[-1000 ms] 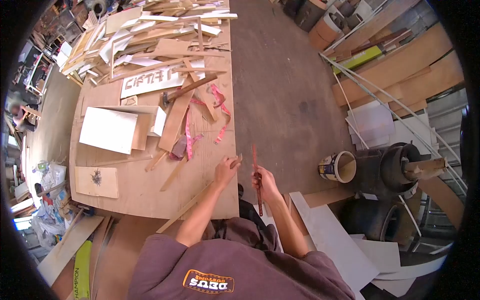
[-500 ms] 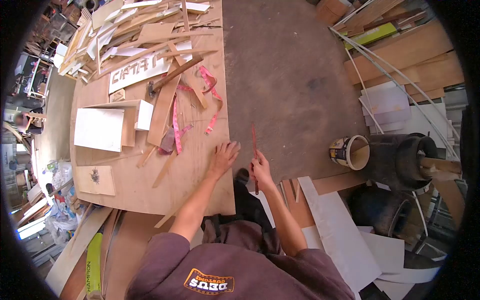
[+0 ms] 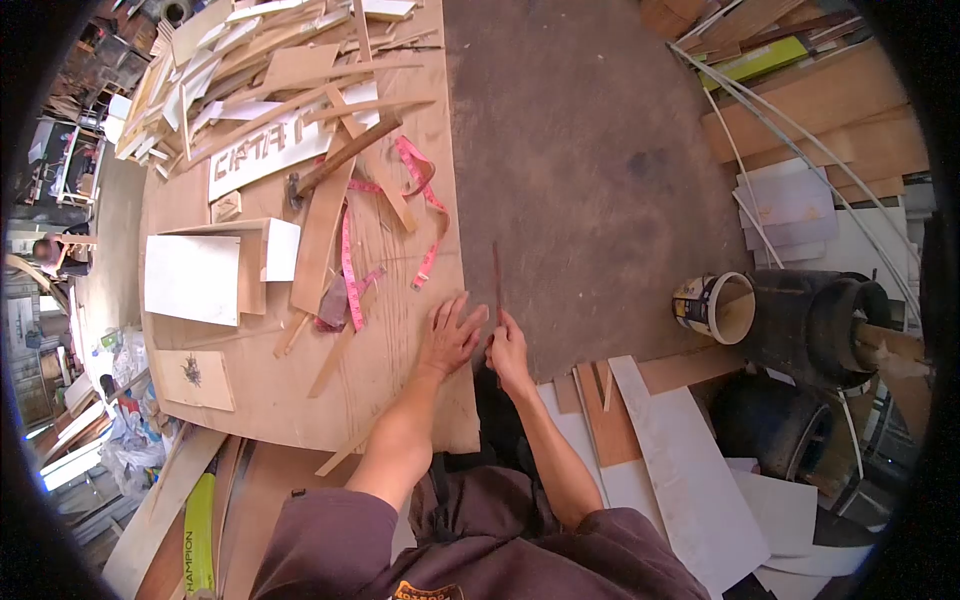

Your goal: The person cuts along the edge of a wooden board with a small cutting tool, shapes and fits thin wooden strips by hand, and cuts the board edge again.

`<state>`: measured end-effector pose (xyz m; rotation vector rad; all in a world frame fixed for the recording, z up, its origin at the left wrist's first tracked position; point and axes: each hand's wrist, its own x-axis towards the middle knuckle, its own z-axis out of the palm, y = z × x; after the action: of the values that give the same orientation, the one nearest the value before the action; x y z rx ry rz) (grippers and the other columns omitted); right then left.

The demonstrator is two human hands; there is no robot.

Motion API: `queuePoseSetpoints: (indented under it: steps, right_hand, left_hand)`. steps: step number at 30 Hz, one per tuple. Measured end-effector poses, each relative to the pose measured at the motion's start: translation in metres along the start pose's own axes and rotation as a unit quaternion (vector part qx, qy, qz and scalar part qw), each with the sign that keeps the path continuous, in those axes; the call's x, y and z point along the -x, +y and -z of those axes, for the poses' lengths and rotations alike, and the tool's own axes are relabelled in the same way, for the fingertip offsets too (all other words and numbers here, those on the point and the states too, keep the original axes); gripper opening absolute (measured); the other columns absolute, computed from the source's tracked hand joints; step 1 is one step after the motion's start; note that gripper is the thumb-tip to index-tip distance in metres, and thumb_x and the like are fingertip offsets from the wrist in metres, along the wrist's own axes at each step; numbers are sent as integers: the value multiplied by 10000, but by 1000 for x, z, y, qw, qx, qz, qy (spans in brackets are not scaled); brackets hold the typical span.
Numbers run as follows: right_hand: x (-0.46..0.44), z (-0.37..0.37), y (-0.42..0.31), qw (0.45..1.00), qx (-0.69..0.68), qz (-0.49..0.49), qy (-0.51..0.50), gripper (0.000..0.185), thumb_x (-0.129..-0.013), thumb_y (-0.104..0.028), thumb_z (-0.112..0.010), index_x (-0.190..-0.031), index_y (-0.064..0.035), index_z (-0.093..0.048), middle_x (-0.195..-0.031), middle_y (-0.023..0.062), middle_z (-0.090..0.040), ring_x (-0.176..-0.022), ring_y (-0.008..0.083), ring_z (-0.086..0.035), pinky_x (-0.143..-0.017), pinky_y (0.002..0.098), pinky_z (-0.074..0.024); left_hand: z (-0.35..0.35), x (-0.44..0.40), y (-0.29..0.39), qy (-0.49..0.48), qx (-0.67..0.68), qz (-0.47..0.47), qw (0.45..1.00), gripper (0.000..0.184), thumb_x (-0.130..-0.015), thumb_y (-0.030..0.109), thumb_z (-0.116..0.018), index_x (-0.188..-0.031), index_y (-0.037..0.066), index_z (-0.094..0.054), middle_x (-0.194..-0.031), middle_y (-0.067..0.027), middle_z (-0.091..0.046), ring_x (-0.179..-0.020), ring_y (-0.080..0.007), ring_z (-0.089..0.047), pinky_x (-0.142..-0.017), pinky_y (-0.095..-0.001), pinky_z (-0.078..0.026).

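Note:
My left hand (image 3: 450,338) lies flat on the right edge of a plywood sheet (image 3: 400,410), its fingers spread and nothing in it. Just beyond that edge, my right hand (image 3: 508,350) is wrapped round the lower part of a thin reddish-brown blade (image 3: 497,270). The blade points away from me, beside the sheet; its lower end is hidden by the hand. Further up the plywood, a pink tape measure (image 3: 437,205) winds loosely past a hammer (image 3: 345,160) and several wood strips. A white-faced box (image 3: 195,278) stands to the left.
Wood offcuts (image 3: 285,70) are heaped at the far end of the sheet. Nails (image 3: 190,370) lie on a small board at the near left. On the right are a bucket (image 3: 728,308), a black drum (image 3: 795,315) and leaning boards. Another person (image 3: 65,250) is at the far left.
My right hand has shifted left and slightly down with the blade, closer to the plywood edge. My left hand has moved down a little, fingers wider apart. The view has tilted slightly.

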<state>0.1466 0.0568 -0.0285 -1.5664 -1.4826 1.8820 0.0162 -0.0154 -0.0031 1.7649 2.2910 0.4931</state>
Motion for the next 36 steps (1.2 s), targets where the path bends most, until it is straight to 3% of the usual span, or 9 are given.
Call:
queuePoseSetpoints:
  steps: [5,6,8,11,14,17,22,31,36]
  right_hand:
    - [30,-9,-63,995,-81,-50,1,484,-1007,-124,-394,-1484,-42,-376,-745,5,-501,-475,79,-413,-409,250,-375]
    - [34,-7,-79,997,-33,-67,-18,469,-1007,-122,-390,-1459,2,-393,-935,128,-585,-716,193,-545,-635,313,-443]
    - [36,-6,-78,995,15,-87,-36,459,-1006,-120,-386,-1433,46,-409,-1125,251,-669,-957,307,-676,-862,375,-511]
    - [31,-9,-57,997,76,32,6,453,-1019,-136,-395,-1437,38,-413,-918,184,-676,-811,235,-661,-789,368,-520]
    - [36,-11,-56,996,73,42,29,430,-1017,-141,-408,-1408,36,-432,-904,182,-670,-810,229,-657,-782,368,-514]
    - [53,-8,-82,996,17,-82,3,380,-1021,-152,-406,-1347,40,-441,-1015,225,-689,-930,296,-682,-813,395,-507]
    - [56,-9,-78,989,125,60,50,333,-1024,-153,-405,-1308,17,-437,-972,279,-674,-945,436,-659,-785,476,-491]
    - [70,-11,-97,977,197,80,14,504,-975,-62,-419,-1468,-14,-327,-856,353,-631,-826,490,-650,-682,521,-495]
    - [56,-7,-114,972,234,26,-5,418,-991,-53,-395,-1396,54,-391,-906,370,-616,-896,519,-615,-731,537,-481]
  left_hand:
    - [-1,-1,-1,-24,-3,1,1000,478,-916,322,-579,-1387,276,-507,-1492,-90,-384,-1373,-256,-338,-1140,-486,-223]
    - [0,-1,-2,-29,-4,-1,1000,478,-916,322,-579,-1387,276,-507,-1492,-90,-384,-1373,-256,-338,-1140,-486,-223]
    - [1,-1,0,-16,-1,2,1000,475,-923,321,-570,-1392,286,-509,-1483,-89,-393,-1374,-256,-339,-1143,-485,-221]
    - [1,-2,-1,-9,10,0,1000,473,-928,315,-564,-1397,292,-508,-1471,-91,-405,-1373,-256,-343,-1145,-486,-220]
    - [2,-1,0,-4,2,-2,1000,465,-931,313,-559,-1393,288,-513,-1462,-94,-414,-1370,-256,-349,-1144,-484,-225]
    - [5,-3,1,3,-3,-7,1000,462,-929,314,-558,-1389,288,-517,-1455,-97,-422,-1366,-255,-356,-1144,-486,-225]
    - [4,-4,2,5,-7,-7,1000,463,-929,316,-561,-1389,290,-519,-1459,-95,-424,-1360,-255,-366,-1143,-481,-228]
    - [10,-5,4,-11,-10,-4,1000,472,-927,303,-578,-1394,317,-514,-1471,-86,-425,-1357,-252,-374,-1138,-484,-231]
    - [11,-5,5,-7,-6,-4,1000,462,-925,301,-581,-1384,313,-524,-1472,-87,-425,-1360,-256,-369,-1136,-490,-231]
